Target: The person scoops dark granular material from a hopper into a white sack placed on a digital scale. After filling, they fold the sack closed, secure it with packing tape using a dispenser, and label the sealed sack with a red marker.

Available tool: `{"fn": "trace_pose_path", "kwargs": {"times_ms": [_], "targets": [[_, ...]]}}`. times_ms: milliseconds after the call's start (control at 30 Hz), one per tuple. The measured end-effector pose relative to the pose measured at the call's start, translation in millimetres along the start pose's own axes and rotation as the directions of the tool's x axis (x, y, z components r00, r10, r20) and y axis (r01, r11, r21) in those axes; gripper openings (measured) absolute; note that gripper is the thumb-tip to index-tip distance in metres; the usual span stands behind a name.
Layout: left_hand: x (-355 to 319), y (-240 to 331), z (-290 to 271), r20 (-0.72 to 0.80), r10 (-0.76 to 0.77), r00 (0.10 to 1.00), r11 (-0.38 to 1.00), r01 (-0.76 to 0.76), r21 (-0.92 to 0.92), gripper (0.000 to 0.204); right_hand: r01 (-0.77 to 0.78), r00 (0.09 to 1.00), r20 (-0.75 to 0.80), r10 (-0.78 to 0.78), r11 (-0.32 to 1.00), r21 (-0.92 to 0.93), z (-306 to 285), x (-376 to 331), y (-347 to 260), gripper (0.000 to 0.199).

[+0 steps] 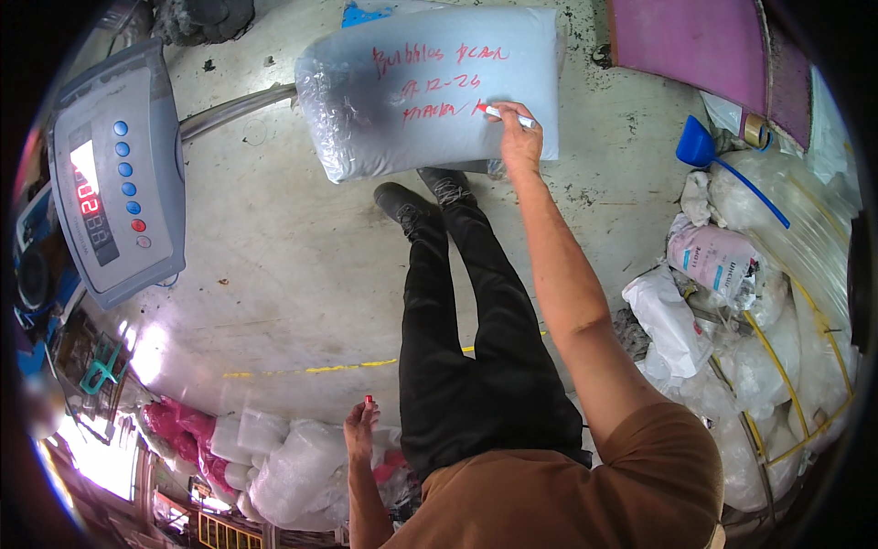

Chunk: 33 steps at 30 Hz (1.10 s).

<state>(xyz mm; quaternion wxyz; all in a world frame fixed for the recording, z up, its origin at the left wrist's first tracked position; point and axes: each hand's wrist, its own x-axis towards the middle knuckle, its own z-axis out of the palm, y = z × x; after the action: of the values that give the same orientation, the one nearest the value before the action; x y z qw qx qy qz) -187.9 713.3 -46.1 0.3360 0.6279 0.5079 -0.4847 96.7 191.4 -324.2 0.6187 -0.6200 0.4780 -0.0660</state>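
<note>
A large, filled whitish plastic sack lies in front of my feet, with several lines of red handwriting on its upper face. My right hand is closed round a white marker, whose red tip is at the end of the last written line. Low and to the left, my left hand pinches a small red marker cap between its fingertips, well apart from the sack.
At left stands a grey scale display with blue buttons, and a metal tube runs from it toward the sack. A blue scoop and clear plastic bags are piled at right. Wrapped white bundles lie lower left.
</note>
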Motion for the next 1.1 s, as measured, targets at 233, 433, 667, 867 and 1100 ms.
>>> {"fn": "trace_pose_path", "kwargs": {"times_ms": [233,433,667,867,1100], "targets": [[-0.2,-5.5,-1.6,0.0,0.003,1.0,1.0,-0.003,-0.014,0.034,0.051,0.994,-0.102,-0.045,0.997,0.057,-1.7,5.3,7.5,0.021],[-0.7,-7.3,2.5,-0.012,-0.01,1.0,0.999,0.009,-0.038,0.033,0.039,0.996,-0.074,-0.039,0.999,-0.003,-15.2,9.3,17.2,0.022],[-4.1,-7.7,9.8,-0.018,-0.006,1.0,1.0,0.006,-0.019,0.033,0.153,0.987,-0.016,-0.163,0.953,-0.261,-22.8,1.7,15.4,0.022],[1.0,-10.4,10.8,-0.059,0.145,0.988,0.989,-0.143,0.047,0.034,-0.022,0.989,0.144,0.024,1.0,-0.012,-21.6,-4.5,-2.4,0.025],[-60.5,92.6,52.1,-0.186,0.408,0.894,0.89,-0.435,-0.138,0.029,-0.321,0.947,0.034,0.319,0.939,0.124,-96.8,-57.3,-5.0,0.02]]}}
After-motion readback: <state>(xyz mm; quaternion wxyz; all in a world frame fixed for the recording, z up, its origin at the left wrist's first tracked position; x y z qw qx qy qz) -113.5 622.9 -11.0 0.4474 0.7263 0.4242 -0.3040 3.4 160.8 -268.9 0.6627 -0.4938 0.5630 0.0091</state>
